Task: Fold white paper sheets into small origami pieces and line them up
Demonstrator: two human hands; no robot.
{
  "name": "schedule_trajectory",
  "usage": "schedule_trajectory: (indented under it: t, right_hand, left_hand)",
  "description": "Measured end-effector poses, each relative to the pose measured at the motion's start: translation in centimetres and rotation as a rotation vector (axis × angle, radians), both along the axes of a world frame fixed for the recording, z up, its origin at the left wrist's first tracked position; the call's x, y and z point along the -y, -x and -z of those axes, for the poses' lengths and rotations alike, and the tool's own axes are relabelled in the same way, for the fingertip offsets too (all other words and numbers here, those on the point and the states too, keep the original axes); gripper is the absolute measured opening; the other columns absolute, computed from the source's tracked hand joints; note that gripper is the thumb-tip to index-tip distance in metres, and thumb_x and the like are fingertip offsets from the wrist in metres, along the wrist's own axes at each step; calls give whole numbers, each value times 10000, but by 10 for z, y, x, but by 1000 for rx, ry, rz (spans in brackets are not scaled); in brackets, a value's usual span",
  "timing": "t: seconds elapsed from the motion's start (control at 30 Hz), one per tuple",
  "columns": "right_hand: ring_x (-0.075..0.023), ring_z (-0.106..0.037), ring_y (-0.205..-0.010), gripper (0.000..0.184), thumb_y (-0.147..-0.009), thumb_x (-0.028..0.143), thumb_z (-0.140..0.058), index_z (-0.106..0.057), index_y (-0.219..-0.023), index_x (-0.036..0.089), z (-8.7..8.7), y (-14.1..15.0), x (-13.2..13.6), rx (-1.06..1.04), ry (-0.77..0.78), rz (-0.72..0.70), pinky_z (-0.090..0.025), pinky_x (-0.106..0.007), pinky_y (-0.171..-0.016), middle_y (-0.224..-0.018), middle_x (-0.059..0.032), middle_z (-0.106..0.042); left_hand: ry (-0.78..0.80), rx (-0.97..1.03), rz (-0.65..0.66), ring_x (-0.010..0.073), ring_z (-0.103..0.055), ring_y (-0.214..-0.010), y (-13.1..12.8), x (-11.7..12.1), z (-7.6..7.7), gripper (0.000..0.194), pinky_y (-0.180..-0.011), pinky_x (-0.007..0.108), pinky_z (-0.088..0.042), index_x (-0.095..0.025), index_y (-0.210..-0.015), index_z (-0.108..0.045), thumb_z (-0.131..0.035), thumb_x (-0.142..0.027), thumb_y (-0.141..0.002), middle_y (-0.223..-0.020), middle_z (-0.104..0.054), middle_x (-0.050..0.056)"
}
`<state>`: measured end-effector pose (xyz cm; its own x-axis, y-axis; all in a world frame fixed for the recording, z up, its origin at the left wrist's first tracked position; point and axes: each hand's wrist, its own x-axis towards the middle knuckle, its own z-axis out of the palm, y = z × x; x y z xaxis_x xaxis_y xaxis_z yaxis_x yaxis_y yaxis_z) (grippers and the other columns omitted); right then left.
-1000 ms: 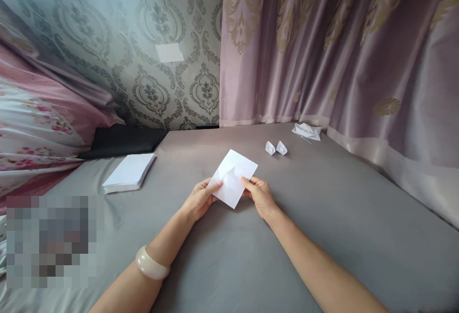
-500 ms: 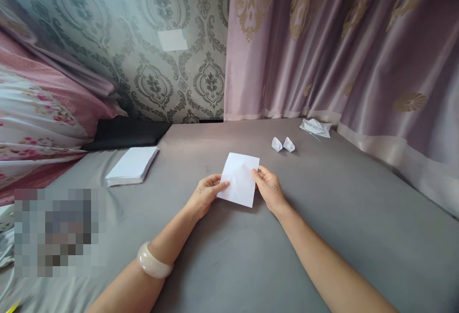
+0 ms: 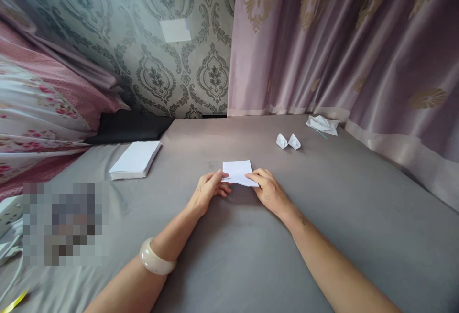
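Folded paper (image 3: 238,169) blocks between the fingers (image 3: 252,177); open grey sheet (image 3: 380,232) lies right, perhaps blurred obstacles (image 3: 68,224) left.

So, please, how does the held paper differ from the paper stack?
The held paper is thinner and smaller, the paper stack thicker and larger. Left hand and right hand hold the held paper; the paper stack lies on grey cloth. Both are white.
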<state>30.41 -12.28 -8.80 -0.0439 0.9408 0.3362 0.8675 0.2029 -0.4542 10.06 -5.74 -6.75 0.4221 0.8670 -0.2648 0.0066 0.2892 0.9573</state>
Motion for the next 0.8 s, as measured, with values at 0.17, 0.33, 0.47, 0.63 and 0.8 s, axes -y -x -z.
schedule_trajectory:
  t: [0.17, 0.33, 0.47, 0.63, 0.8]
  right_hand:
    - [-234, -504, -1029, 450, -797, 14, -492, -688, -1103, 279, -5, 3, 7, 192, 10, 32, -500, -350, -824, -1207, -76, -559]
    - [-219, -492, -1108, 494, -776, -38, -460, -666, -1132, 236, -6, 3, 12, 162, 33, -78, -456, -365, -927, -1253, -41, -597]
    - [-200, -541, -1029, 276, -871, 91, -487, -708, -977, 218, -12, 7, 15, 21, 73, -61, -454, -347, -904, -1099, -36, -675]
    - [-211, -557, -987, 317, -934, 267, -454, -694, -739, 199, -13, 10, 9, -96, 109, 89, -460, -335, -850, -1069, -62, -671]
    - [-206, -589, -932, 370, -920, 314, -455, -644, -625, 195, -1, 11, -2, -122, 77, 239, -450, -325, -844, -1025, -84, -655]
  left_hand:
    - [-619, -473, 31, 209, -565, -897, 12, -8, 7, 437, -724, 310, -482, -179, -1090, -644, -480, -86, -696, -1082, -627, 96]
    - [-926, -573, 281, 250, -487, -1073, 15, -7, 6, 461, -915, 375, -437, -206, -1068, -670, -503, -26, -678, -1158, -639, 52]
    - [-938, -597, 284, 240, -513, -969, 12, -5, 5, 218, -888, 371, -429, -208, -902, -719, -508, -234, -858, -994, -680, 67]
    - [-784, -710, 111, 259, -492, -938, 4, -5, 7, 267, -852, 384, -418, -187, -731, -695, -534, -360, -855, -938, -642, 96]
    - [-742, -716, 18, 268, -470, -952, -5, -9, 12, 270, -860, 393, -407, -173, -642, -625, -579, -372, -819, -962, -602, 105]
